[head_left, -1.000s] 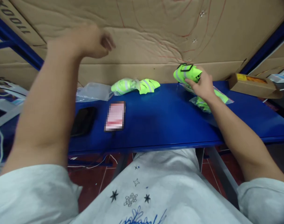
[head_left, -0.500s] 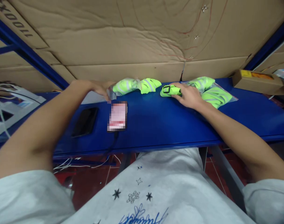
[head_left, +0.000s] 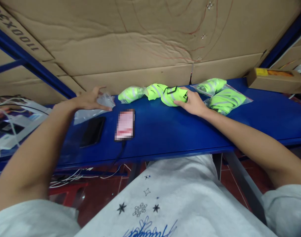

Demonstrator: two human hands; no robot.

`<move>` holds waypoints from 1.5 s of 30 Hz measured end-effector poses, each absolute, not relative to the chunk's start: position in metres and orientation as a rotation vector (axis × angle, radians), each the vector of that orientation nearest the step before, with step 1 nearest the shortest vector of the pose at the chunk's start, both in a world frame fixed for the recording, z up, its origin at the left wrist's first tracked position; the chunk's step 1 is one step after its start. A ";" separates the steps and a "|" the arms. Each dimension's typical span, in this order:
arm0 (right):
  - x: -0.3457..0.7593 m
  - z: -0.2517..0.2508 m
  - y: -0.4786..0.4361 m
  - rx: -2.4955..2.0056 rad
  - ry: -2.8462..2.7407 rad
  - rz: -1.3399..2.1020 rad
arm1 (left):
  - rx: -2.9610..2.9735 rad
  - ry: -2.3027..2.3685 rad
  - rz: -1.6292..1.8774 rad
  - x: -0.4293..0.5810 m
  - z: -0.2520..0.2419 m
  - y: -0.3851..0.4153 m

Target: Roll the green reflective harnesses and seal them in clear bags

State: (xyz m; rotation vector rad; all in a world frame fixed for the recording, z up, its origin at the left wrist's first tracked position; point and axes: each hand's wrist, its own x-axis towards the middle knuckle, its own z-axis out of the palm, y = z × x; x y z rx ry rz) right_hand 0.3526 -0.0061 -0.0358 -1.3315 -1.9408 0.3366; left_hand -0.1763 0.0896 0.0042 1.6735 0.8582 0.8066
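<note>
My right hand [head_left: 193, 102] is closed on a folded neon-green reflective strap bundle with a black buckle [head_left: 173, 95], pressing it down on the blue tabletop [head_left: 180, 128]. It lies against two similar neon-green bundles [head_left: 130, 93] [head_left: 155, 90] at the back of the table. Over to the left, my left hand [head_left: 90, 98] lies with fingers spread on a pile of clear plastic bags [head_left: 104, 100]; the thumb is raised.
Two bagged neon-green bundles [head_left: 211, 85] [head_left: 227, 100] lie right of my right hand. A black phone [head_left: 92, 131] and a second phone with a lit screen [head_left: 125, 124] lie near the front left. A cardboard box [head_left: 274, 79] sits far right. Cardboard sheets [head_left: 150, 49] back the table.
My right hand brought the buckled green bundle from the right across to the other loose bundles. My left hand dropped from the air onto the clear bags.
</note>
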 end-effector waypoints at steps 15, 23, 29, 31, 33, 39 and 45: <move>0.337 -0.024 -0.025 -0.960 -1.080 1.241 | 2.655 1.314 0.650 0.087 0.031 -0.035; 0.339 -0.021 -0.032 -1.045 -1.112 1.293 | 2.527 1.466 0.600 0.087 0.008 -0.038; 0.346 -0.017 -0.042 -1.248 -1.351 1.255 | 2.495 1.310 0.651 0.082 -0.007 -0.039; 0.351 -0.014 -0.043 -1.318 -1.401 1.250 | 2.475 1.275 0.693 0.081 -0.013 -0.040; 0.353 -0.011 -0.044 -1.380 -1.444 1.275 | 2.472 1.233 0.719 0.080 -0.017 -0.041; 0.345 -0.002 -0.052 -1.368 -1.548 1.243 | 2.544 1.128 0.624 0.080 -0.023 -0.053; 0.344 -0.005 -0.062 -1.335 -1.609 1.177 | 2.502 1.168 0.662 0.079 -0.026 -0.058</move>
